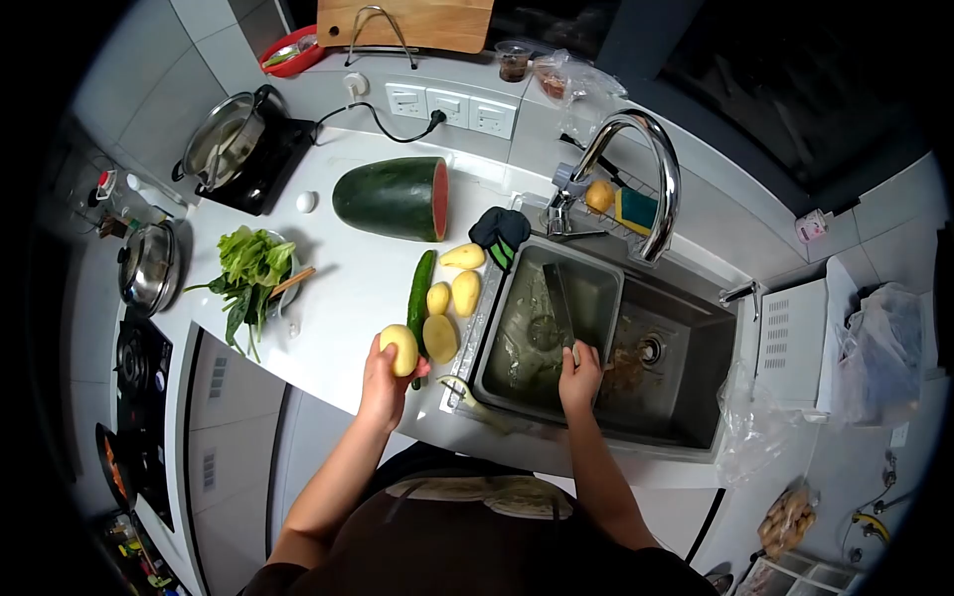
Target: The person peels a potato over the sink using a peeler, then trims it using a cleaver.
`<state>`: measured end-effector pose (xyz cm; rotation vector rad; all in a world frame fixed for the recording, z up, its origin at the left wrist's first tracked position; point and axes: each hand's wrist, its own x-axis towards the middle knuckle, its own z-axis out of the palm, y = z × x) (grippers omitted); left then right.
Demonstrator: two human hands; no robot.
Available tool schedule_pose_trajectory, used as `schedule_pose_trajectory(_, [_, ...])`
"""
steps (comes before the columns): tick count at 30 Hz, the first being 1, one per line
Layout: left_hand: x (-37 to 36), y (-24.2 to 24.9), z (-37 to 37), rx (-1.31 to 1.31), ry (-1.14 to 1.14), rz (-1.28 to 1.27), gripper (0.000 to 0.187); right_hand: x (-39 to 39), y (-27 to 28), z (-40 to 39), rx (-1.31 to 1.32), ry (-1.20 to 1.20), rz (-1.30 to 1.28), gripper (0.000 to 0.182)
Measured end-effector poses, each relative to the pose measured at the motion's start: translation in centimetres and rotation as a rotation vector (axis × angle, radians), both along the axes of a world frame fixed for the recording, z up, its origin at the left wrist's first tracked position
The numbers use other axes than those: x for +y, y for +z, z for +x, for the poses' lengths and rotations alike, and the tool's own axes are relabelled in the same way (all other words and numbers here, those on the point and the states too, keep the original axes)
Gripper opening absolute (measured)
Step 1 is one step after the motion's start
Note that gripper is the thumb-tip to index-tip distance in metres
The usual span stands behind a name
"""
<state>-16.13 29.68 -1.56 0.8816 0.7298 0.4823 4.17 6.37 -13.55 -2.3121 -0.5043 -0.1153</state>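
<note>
My left hand is closed around a peeled potato above the counter's front edge. My right hand grips a kitchen knife, its dark blade pointing away from me over the water-filled basin in the sink. Beside the held potato lie a long green cucumber and several more peeled potatoes. A strip of peel hangs at the sink's left rim. Dark gloves or cloth with green stripes rest at the basin's far left corner.
Behind the vegetables lies a cut watermelon. Leafy greens in a bowl, an egg and a pot on a cooktop stand left. The tall faucet arches over the sink; scraps lie in its right part.
</note>
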Motion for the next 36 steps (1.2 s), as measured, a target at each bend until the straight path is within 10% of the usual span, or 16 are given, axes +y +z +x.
schedule_pose_trajectory(6, [0.1,0.3,0.5,0.007,0.0,0.009,0.035,-2.5,3.7,-4.2,0.06,0.41,0.138,0.022])
schedule_pose_trajectory(22, [-2.0,-2.3,1.2,0.063,-0.145,-0.098,0.036,-1.1,1.9,-12.4,-0.146,0.428,-0.082,0.031])
schedule_pose_trajectory(28, [-2.9,-1.9,1.1,0.075,-0.142,-0.099,0.037,-7.1,-3.0,-1.6,-0.176,-0.287,0.0,0.056])
schedule_pose_trajectory(30, [-3.2,-1.0,1.1,0.076,-0.117,-0.088,0.036,-8.3,-5.3,1.0,0.729,-0.363,-0.051,0.056])
schedule_pose_trajectory(35, [-4.0,-1.1,0.7,0.072,-0.063,-0.068,0.035,-7.9,-5.2,3.4,0.666,-0.291,0.205,0.051])
schedule_pose_trajectory(36, [-4.3,-1.1,0.6,0.066,-0.052,-0.077,0.035,-8.1,-5.4,3.9,0.94,-0.462,0.592,0.055])
